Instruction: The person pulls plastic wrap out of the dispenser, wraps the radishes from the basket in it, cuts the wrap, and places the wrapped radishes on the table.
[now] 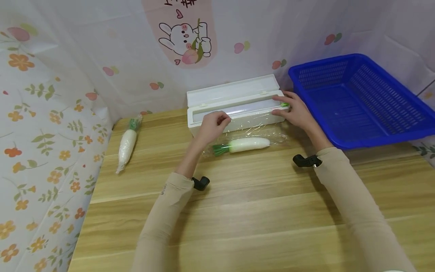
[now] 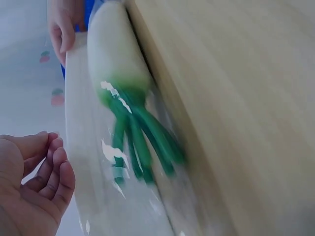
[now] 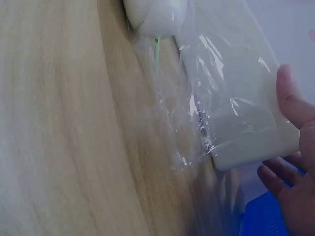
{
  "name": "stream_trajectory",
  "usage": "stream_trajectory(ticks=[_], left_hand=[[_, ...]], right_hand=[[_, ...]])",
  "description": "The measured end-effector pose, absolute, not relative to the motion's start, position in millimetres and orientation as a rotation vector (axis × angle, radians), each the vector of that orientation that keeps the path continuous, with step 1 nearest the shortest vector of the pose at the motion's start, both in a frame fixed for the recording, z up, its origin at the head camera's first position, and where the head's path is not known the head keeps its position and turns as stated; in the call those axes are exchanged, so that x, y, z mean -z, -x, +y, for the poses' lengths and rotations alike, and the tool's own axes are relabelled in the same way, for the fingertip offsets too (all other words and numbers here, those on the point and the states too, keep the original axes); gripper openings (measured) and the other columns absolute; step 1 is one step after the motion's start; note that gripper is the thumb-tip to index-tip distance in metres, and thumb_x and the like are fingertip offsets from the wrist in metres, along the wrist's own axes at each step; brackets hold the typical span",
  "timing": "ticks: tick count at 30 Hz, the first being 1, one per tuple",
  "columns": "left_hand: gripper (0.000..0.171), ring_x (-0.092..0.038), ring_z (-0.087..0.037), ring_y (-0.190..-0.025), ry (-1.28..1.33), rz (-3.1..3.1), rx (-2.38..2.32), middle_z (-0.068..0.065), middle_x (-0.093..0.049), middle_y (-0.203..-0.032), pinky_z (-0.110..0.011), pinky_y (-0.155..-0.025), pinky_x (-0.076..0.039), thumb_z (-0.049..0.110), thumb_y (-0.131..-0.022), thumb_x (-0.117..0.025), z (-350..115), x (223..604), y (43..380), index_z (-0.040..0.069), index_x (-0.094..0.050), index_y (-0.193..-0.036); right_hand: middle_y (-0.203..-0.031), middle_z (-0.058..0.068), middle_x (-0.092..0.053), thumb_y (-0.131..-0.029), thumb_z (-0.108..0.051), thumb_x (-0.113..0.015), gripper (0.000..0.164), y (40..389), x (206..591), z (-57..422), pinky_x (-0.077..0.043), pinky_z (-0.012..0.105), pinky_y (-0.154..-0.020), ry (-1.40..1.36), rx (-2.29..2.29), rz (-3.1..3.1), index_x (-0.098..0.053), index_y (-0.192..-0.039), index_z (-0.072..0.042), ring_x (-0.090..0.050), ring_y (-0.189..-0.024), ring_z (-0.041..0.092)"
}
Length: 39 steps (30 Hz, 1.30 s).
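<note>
A white lidded box (image 1: pixel 238 109) with a long roll inside stands with its lid raised. My left hand (image 1: pixel 213 125) hovers at its front rim, thumb and fingertips together; no held thing shows between them. My right hand (image 1: pixel 293 109) is spread around the box's right end, thumb in front, near a small green piece (image 1: pixel 284 104). In the right wrist view its thumb (image 3: pixel 290 96) lies along the box edge. Clear plastic wrap (image 3: pixel 202 108) drapes from the box's front over a white radish (image 1: pixel 249 144) with green stalks (image 2: pixel 138 132), which lies before the box.
A second white radish (image 1: pixel 127 147), wrapped in clear plastic, lies toward the table's left edge. A big blue basket (image 1: pixel 360 139) sits close by my right forearm. Behind the box rises a white patterned wall covering (image 1: pixel 129 45). Bare wooden table (image 1: pixel 238 211) extends in front.
</note>
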State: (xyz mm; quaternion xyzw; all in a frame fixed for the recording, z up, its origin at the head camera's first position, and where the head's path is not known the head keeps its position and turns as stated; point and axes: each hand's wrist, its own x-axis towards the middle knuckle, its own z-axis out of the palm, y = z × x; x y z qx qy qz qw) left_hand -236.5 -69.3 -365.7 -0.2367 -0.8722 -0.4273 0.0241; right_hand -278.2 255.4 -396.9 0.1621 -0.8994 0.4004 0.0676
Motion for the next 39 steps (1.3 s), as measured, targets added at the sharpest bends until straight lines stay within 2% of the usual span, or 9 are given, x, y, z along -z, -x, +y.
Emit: stream_trajectory(ticks=[4,8,12,16,20,26,30,35,39], left_hand=[[0.018,-0.050,-0.012,-0.067,0.817,-2.715,1.297,-0.016,-0.067,-0.085,-0.023,-0.063,-0.041,0.010,-0.102,-0.060,-38,360,247,-0.004,-0.071,-0.102],[0.019,-0.051,-0.014,-0.071,0.887,-2.760,1.234,-0.014,-0.067,-0.089,-0.023,-0.066,-0.042,0.013,-0.103,-0.059,-5,352,256,-0.002,-0.070,-0.104],[0.019,-0.057,-0.014,-0.084,0.939,-2.807,1.056,-0.008,-0.065,-0.096,-0.021,-0.075,-0.045,0.017,-0.104,-0.059,28,344,263,0.002,-0.070,-0.106],[0.022,-0.058,-0.015,-0.096,0.963,-2.857,0.878,-0.007,-0.061,-0.107,-0.020,-0.081,-0.046,0.021,-0.105,-0.056,58,341,268,0.004,-0.068,-0.114],[0.028,-0.059,-0.014,-0.098,0.936,-2.906,0.697,-0.007,-0.058,-0.116,-0.023,-0.080,-0.049,0.025,-0.107,-0.053,81,342,272,0.008,-0.064,-0.125],[0.029,-0.063,-0.015,-0.097,0.780,-2.909,0.528,-0.004,-0.060,-0.118,-0.028,-0.075,-0.052,0.033,-0.105,-0.057,102,350,278,0.015,-0.064,-0.126],[0.027,-0.065,-0.015,-0.096,0.699,-2.891,0.484,0.000,-0.062,-0.114,-0.029,-0.071,-0.052,0.037,-0.103,-0.059,111,352,279,0.020,-0.067,-0.123],[0.019,-0.066,-0.015,-0.095,0.632,-2.872,0.446,0.004,-0.064,-0.106,-0.029,-0.071,-0.052,0.035,-0.102,-0.062,118,356,279,0.021,-0.071,-0.109],[0.018,-0.065,-0.014,-0.095,0.605,-2.893,0.448,0.003,-0.063,-0.105,-0.028,-0.073,-0.053,0.033,-0.102,-0.062,119,357,279,0.017,-0.070,-0.104]], right_hand=[[-0.141,0.031,-0.042,-0.089,-0.022,-0.080,0.057,279,402,260,-0.034,0.047,-0.100,-0.458,-1.288,-2.660,-0.059,-0.140,-0.004,-0.039,-0.124,0.039],[-0.124,0.025,-0.050,-0.089,-0.018,-0.081,0.055,280,407,265,-0.032,0.031,-0.079,-0.438,-1.308,-2.622,-0.061,-0.138,-0.006,-0.039,-0.099,0.026],[-0.111,0.017,-0.049,-0.088,-0.020,-0.081,0.054,282,408,266,-0.032,0.026,-0.070,-0.433,-1.320,-2.607,-0.062,-0.138,-0.008,-0.037,-0.088,0.019],[-0.107,0.012,-0.047,-0.088,-0.017,-0.081,0.053,283,409,266,-0.032,0.022,-0.063,-0.443,-1.332,-2.606,-0.062,-0.138,-0.008,-0.036,-0.084,0.016],[-0.108,0.016,-0.047,-0.088,-0.004,-0.075,0.051,284,410,266,-0.035,0.015,-0.060,-0.481,-1.331,-2.588,-0.060,-0.136,0.002,-0.037,-0.082,0.013],[-0.109,0.022,-0.047,-0.086,0.004,-0.068,0.048,284,409,265,-0.036,0.012,-0.063,-0.505,-1.339,-2.560,-0.057,-0.132,0.010,-0.039,-0.080,0.010],[-0.102,0.019,-0.048,-0.086,0.006,-0.070,0.041,285,409,265,-0.035,0.013,-0.064,-0.515,-1.318,-2.540,-0.061,-0.126,0.009,-0.038,-0.082,0.012],[-0.090,0.015,-0.047,-0.082,0.007,-0.071,0.026,286,412,266,-0.035,0.014,-0.067,-0.568,-1.312,-2.499,-0.062,-0.106,0.008,-0.037,-0.082,0.014],[-0.093,0.017,-0.049,-0.083,0.006,-0.073,0.033,284,411,265,-0.035,0.013,-0.065,-0.565,-1.301,-2.507,-0.063,-0.115,0.011,-0.038,-0.080,0.014]])
